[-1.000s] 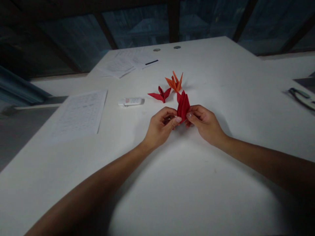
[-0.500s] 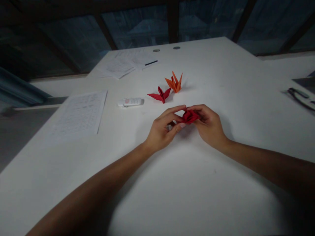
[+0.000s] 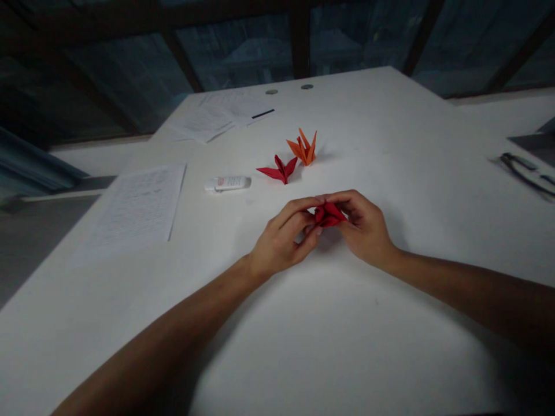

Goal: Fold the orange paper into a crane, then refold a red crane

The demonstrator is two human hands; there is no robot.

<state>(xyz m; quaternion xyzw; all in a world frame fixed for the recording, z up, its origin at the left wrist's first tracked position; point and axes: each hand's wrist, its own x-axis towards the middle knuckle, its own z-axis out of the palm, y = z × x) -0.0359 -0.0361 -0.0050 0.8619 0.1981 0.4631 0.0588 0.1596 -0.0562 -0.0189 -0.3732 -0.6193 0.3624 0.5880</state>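
Note:
A folded red paper piece is held between both hands, just above the white table. My left hand grips its left side, thumb below and fingers above. On its right side, my right hand pinches it with fingers curled round the edge. Beyond the hands stand a red paper crane and, touching or very near it, an orange paper crane. Parts of the fingertips are hidden behind the red paper.
A white tube-like object lies left of the cranes. Written sheets are at the left, more papers with a dark strip further back. Two small discs sit at the far edge; black-framed glasses are at the right.
The red paper has turned slightly in the fingers, and the left thumb and fingers have shifted along its edge. The whole view has moved a little.

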